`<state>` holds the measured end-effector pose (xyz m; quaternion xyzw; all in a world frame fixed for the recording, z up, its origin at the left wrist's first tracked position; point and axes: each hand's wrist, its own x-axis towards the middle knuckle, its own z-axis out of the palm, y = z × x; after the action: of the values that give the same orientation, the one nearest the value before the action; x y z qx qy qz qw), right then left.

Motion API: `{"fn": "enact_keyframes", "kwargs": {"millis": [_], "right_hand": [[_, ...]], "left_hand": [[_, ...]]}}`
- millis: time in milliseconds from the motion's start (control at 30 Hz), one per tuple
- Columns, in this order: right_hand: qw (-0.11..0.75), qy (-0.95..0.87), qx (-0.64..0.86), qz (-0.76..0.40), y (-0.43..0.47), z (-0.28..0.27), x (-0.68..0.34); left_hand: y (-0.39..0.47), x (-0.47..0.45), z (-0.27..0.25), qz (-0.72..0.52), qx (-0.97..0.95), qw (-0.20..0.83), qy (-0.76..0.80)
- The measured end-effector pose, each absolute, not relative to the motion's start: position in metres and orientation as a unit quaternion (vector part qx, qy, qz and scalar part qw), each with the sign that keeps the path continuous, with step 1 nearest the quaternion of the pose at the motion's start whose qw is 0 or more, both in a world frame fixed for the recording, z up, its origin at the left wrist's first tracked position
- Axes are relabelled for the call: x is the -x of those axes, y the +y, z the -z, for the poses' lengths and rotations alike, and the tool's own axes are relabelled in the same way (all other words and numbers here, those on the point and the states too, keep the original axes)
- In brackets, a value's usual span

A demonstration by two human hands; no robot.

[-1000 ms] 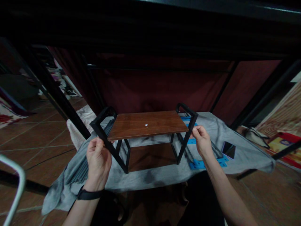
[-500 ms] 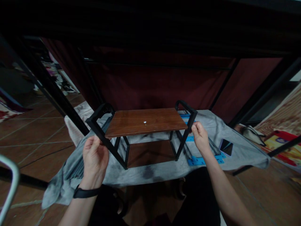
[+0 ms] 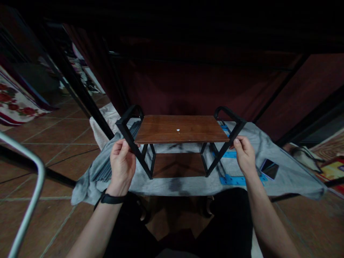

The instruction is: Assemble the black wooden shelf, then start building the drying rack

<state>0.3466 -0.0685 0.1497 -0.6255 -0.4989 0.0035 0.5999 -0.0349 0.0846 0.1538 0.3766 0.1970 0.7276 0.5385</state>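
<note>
A small two-tier shelf (image 3: 185, 133) with brown wood-look boards and a black metal frame stands upright on a grey cloth (image 3: 166, 186) in front of me. A small white mark sits on its upper board. My left hand (image 3: 123, 165) is closed at the left side of the frame, fingers curled by the upper board's edge, with a black band on that wrist. On the opposite side, my right hand (image 3: 244, 153) pinches the right frame post at about the same height. Some fingertips are hidden behind the posts.
Right of the shelf lie blue plastic pieces with dark rods (image 3: 232, 180) and a phone (image 3: 269, 168). Grey rods (image 3: 103, 170) are bundled at the left. A pale bent metal tube (image 3: 37, 186) rises at the left edge. Dark posts and a maroon curtain (image 3: 172, 82) stand behind.
My view has shifted, so the shelf and cloth appear farther right and higher. The shelf now looks more square-on to me. Both hands stay at its sides.
</note>
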Motion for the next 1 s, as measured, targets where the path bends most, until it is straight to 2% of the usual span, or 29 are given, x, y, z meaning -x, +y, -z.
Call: {"fn": "enact_keyframes", "kwargs": {"millis": [267,567,833,1000], "right_hand": [[0.637,-0.460,0.618,-0.024,-0.066,-0.147,-0.357],[0.691,-0.409,0.589,-0.089,-0.027,-0.158,-0.378],[0.741,-0.348,0.533,-0.213,0.017,-0.159,-0.386],[0.726,-0.338,0.542,-0.254,0.034,-0.167,-0.369]], "left_hand": [[0.080,0.033,-0.154,-0.731,-0.367,0.543,0.193],[0.089,0.040,-0.169,-0.742,-0.427,0.475,0.204],[0.135,0.049,-0.193,-0.696,-0.427,0.512,0.267],[0.157,0.050,-0.191,-0.663,-0.438,0.531,0.294]]}}
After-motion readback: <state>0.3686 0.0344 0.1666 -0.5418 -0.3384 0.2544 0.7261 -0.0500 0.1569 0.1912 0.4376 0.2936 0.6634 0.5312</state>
